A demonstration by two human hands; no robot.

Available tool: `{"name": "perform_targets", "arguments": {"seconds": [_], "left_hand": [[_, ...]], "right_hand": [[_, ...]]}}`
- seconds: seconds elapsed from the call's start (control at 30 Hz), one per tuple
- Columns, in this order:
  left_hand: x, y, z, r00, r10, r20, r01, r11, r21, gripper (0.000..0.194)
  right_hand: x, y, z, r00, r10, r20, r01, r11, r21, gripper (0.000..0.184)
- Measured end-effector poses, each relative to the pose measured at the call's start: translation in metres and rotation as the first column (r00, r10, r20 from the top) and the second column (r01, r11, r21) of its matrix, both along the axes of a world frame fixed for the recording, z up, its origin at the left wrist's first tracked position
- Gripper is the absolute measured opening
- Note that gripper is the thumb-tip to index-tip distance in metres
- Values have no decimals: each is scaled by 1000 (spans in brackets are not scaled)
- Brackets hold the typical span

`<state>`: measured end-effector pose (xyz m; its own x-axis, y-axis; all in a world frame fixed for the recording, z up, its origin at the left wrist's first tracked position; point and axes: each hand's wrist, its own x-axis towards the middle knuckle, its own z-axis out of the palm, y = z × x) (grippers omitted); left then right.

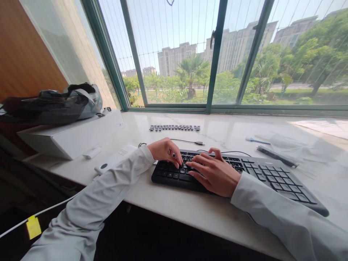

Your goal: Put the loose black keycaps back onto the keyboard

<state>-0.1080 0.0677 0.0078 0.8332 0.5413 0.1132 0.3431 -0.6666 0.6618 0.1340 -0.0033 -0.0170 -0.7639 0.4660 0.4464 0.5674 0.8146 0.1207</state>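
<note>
A black keyboard lies slanted along the front of the marble counter. Over its left part, my left hand has thumb and forefinger pinched on a small dark keycap at the key bed; the fingertips partly cover it. My right hand lies just beside it across the middle keys, its fingers stretched out and spread, the index tip close to the left fingertips. Several sockets in the upper rows show bare, without caps. Behind the keyboard, loose keycaps stand in neat rows on the counter.
A black cable with a USB plug runs behind the keyboard. To the right lie a small brush, a dark slim tool and clear plastic bags. At left are a white power strip and a white box under a black bag.
</note>
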Motion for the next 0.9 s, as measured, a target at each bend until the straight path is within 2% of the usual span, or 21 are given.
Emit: {"name": "perform_targets", "arguments": {"seconds": [0.1,0.4,0.73,0.9], "left_hand": [[-4,-1,4,1000,5,-14,-5,1000,29,21],[-5,-9,9,982,150,-111,-142,987,72,31],[-4,-8,5,984,139,-112,-130,988,87,30],[-4,-8,6,987,128,-93,-125,991,46,27]], "right_hand": [[0,0,-1,1000,0,-3,0,1000,-8,27],[0,0,-1,1000,4,2,-4,1000,-19,28],[0,0,-1,1000,-1,10,1,1000,0,29],[0,0,-1,1000,3,18,-3,1000,15,29]]}}
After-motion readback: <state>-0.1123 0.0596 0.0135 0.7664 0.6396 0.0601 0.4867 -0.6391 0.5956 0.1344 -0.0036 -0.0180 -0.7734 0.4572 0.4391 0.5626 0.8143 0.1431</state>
